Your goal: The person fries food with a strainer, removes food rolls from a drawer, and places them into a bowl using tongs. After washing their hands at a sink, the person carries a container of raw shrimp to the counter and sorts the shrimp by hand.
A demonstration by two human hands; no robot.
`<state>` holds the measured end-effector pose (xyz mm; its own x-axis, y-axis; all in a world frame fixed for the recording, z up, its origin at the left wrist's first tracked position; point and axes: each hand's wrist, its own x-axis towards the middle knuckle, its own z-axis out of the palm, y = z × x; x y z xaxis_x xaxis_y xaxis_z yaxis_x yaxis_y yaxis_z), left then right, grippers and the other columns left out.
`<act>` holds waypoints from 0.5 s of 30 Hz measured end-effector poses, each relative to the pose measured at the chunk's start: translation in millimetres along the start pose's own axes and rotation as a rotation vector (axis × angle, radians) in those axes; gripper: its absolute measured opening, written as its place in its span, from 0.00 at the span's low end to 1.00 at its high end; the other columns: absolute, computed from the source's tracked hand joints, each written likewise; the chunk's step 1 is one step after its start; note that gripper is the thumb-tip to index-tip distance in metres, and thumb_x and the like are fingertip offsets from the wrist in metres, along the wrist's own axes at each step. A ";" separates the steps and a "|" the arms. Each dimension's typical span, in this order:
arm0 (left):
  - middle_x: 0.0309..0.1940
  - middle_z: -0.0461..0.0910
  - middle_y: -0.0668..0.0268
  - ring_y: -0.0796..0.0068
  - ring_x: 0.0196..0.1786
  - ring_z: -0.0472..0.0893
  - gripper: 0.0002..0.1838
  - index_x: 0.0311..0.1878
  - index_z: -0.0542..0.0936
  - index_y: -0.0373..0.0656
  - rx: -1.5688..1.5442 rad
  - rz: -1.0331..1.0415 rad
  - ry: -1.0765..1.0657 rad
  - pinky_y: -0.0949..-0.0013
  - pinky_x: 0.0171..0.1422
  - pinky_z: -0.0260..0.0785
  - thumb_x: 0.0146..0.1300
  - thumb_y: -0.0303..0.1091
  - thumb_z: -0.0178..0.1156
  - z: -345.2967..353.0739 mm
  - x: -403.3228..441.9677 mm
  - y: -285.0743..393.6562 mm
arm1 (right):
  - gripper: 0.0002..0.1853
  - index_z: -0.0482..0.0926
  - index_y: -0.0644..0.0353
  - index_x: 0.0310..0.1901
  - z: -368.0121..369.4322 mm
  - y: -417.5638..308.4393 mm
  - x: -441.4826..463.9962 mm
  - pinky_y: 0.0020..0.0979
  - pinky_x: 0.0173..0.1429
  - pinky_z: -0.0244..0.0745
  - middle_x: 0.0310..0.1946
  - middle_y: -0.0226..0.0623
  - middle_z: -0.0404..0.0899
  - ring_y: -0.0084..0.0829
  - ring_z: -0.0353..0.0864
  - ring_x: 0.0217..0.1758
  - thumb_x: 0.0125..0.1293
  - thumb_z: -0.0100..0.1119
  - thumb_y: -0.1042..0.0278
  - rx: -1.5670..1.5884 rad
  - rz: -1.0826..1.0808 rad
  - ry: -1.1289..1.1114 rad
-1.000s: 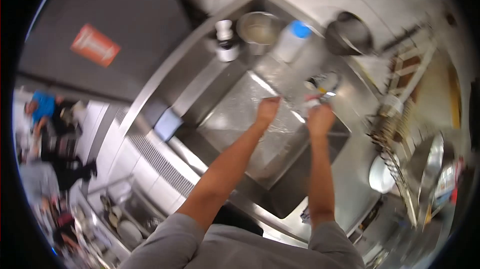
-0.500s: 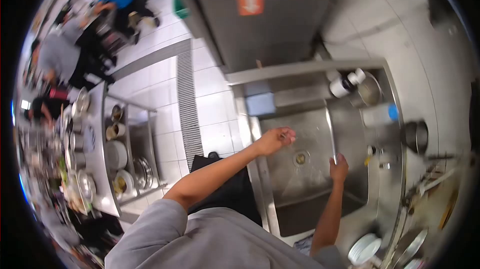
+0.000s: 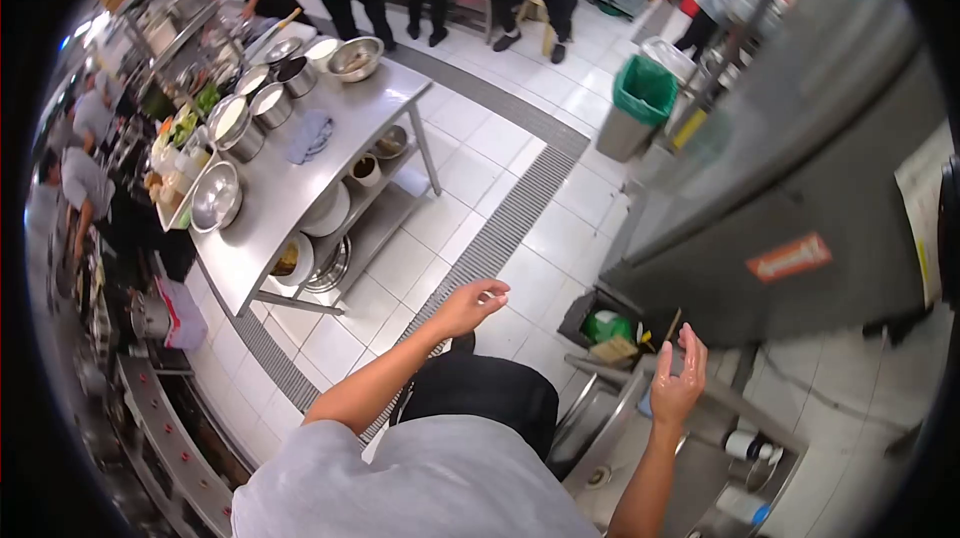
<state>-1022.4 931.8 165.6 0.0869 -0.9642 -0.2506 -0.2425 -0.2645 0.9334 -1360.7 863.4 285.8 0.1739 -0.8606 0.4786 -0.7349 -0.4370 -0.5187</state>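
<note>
At the lower right of the frame, the rectangular silvery steel sink extends below the bare right hand, the nearer one, its grip wide, empty; the bare left hand, grip loosely parted, empty, hangs near centre.

White tiles spread before you across the centre of the frame, cut by a grey drain; a steel table stands at upper left, a dark cabinet at right, a green-lined bin at upper right.
</note>
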 end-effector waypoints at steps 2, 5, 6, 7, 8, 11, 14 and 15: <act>0.46 0.82 0.62 0.73 0.45 0.81 0.19 0.56 0.79 0.40 -0.023 -0.014 0.139 0.66 0.54 0.73 0.69 0.42 0.59 -36.5 6.7 -12.8 | 0.19 0.76 0.64 0.57 39.0 -12.9 34.8 0.37 0.52 0.75 0.47 0.45 0.78 0.42 0.79 0.47 0.63 0.60 0.77 0.034 -0.047 -0.027; 0.45 0.82 0.62 0.73 0.45 0.81 0.19 0.56 0.79 0.40 -0.035 -0.046 0.232 0.67 0.53 0.73 0.69 0.42 0.58 -90.5 19.8 -19.7 | 0.19 0.76 0.64 0.56 95.7 -22.7 81.3 0.37 0.48 0.74 0.46 0.43 0.77 0.39 0.77 0.43 0.63 0.60 0.77 0.062 -0.069 -0.093; 0.45 0.82 0.62 0.73 0.45 0.81 0.19 0.56 0.79 0.39 -0.053 -0.071 0.263 0.67 0.53 0.73 0.69 0.42 0.58 -104.6 24.6 -19.3 | 0.19 0.76 0.64 0.56 113.0 -21.9 93.0 0.37 0.48 0.74 0.46 0.43 0.77 0.39 0.77 0.43 0.63 0.60 0.77 0.072 -0.086 -0.102; 0.45 0.82 0.62 0.72 0.45 0.81 0.18 0.55 0.79 0.39 -0.065 -0.082 0.290 0.67 0.52 0.73 0.69 0.41 0.58 -120.3 29.5 -18.6 | 0.19 0.76 0.64 0.56 127.8 -21.5 102.8 0.37 0.48 0.74 0.46 0.43 0.77 0.39 0.77 0.43 0.63 0.60 0.76 0.068 -0.076 -0.133; 0.45 0.82 0.62 0.72 0.45 0.81 0.18 0.55 0.79 0.39 -0.072 -0.094 0.300 0.67 0.52 0.73 0.69 0.41 0.58 -134.0 34.1 -19.8 | 0.19 0.76 0.65 0.56 139.9 -21.6 110.1 0.37 0.49 0.74 0.46 0.43 0.77 0.39 0.77 0.43 0.63 0.61 0.76 0.061 -0.062 -0.167; 0.46 0.81 0.62 0.72 0.44 0.80 0.18 0.55 0.79 0.39 -0.038 -0.128 0.398 0.68 0.52 0.72 0.68 0.40 0.60 -167.4 51.1 -29.2 | 0.18 0.76 0.65 0.54 178.4 -12.1 126.5 0.40 0.53 0.73 0.48 0.46 0.77 0.45 0.77 0.48 0.61 0.61 0.76 0.047 -0.047 -0.251; 0.46 0.81 0.62 0.73 0.44 0.80 0.18 0.55 0.79 0.39 -0.070 -0.158 0.460 0.68 0.51 0.72 0.68 0.40 0.60 -186.2 75.0 -44.5 | 0.18 0.77 0.65 0.52 209.0 8.2 144.2 0.42 0.57 0.72 0.50 0.49 0.76 0.52 0.75 0.54 0.59 0.62 0.75 0.035 -0.061 -0.325; 0.46 0.82 0.62 0.74 0.43 0.80 0.18 0.55 0.79 0.39 -0.087 -0.173 0.485 0.69 0.50 0.72 0.68 0.40 0.61 -190.6 83.3 -46.0 | 0.18 0.77 0.65 0.52 218.3 15.6 152.4 0.42 0.57 0.72 0.50 0.49 0.76 0.51 0.75 0.54 0.59 0.63 0.74 0.006 -0.040 -0.390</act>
<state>-819.8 867.6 150.7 0.5610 -0.7808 -0.2750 -0.1055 -0.3969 0.9118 -1202.6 668.4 196.0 0.4390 -0.8773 0.1937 -0.7189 -0.4723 -0.5100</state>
